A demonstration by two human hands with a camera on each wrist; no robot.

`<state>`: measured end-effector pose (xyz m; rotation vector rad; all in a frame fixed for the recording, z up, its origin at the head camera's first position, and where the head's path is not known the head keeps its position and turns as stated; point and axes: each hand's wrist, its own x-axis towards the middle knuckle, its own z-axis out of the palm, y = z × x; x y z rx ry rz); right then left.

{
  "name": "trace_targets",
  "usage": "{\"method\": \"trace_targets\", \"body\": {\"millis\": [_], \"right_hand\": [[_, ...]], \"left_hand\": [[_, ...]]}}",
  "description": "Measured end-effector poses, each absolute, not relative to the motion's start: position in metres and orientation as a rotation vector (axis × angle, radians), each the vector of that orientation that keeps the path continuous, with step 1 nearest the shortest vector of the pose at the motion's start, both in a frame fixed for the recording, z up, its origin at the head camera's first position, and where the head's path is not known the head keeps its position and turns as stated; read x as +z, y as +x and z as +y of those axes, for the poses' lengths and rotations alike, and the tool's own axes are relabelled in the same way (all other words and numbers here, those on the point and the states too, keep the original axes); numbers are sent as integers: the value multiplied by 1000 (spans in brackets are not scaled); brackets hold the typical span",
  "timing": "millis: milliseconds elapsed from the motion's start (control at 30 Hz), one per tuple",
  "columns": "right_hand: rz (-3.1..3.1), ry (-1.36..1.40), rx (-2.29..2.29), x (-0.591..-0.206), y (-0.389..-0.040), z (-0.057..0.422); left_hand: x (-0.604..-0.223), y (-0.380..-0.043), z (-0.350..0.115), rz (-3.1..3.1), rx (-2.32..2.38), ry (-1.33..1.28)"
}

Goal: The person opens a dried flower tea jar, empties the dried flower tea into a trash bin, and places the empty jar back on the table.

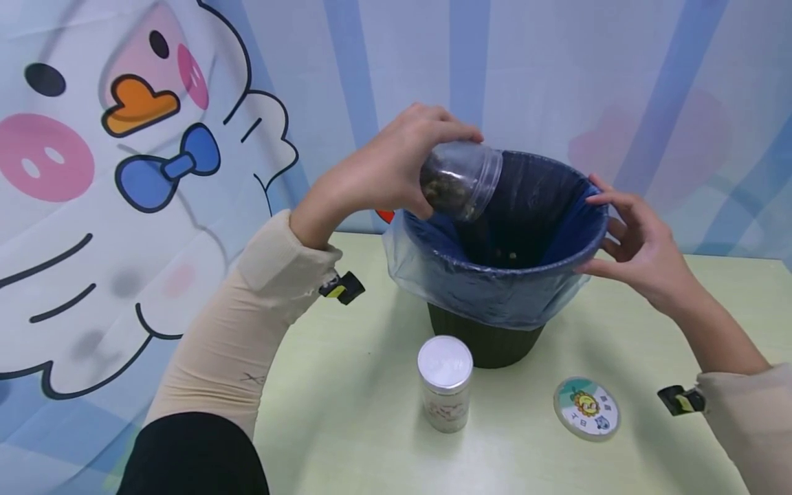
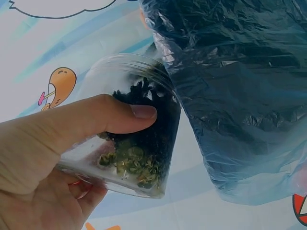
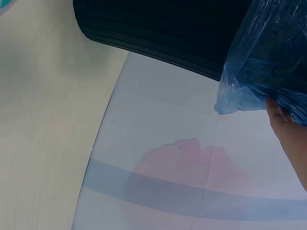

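My left hand (image 1: 405, 155) grips a clear plastic jar (image 2: 127, 184) around its side. The jar is tipped with its mouth over the trash bin (image 1: 489, 337). Dark clumps and yellowish-green dried bits (image 2: 132, 158) lie inside, partly covered by my thumb. A blue plastic bag (image 1: 482, 295) lines the bin and folds down over its rim. On the right, my right hand (image 1: 643, 247) holds the lined rim, fingers bent at the edge and thumb lower on the near side. A few pale bits (image 1: 512, 256) show deep inside the bin.
A white-lidded canister (image 1: 445, 381) stands upright on the pale table (image 1: 346, 412) in front of the bin. To its right lies a round lid (image 1: 586, 408) with a flower print. A cartoon-printed cloth (image 1: 408, 55) hangs behind the table.
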<state>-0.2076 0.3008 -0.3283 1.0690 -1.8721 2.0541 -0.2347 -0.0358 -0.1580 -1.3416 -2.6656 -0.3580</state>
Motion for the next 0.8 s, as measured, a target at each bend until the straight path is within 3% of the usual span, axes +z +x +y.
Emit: {"method": "trace_targets", "body": {"millis": [800], "right_hand": [[-1873,1053,2070,-329,-207,300]], "left_hand": [[-158,-234,-30,-2619,-253,-1368]]}}
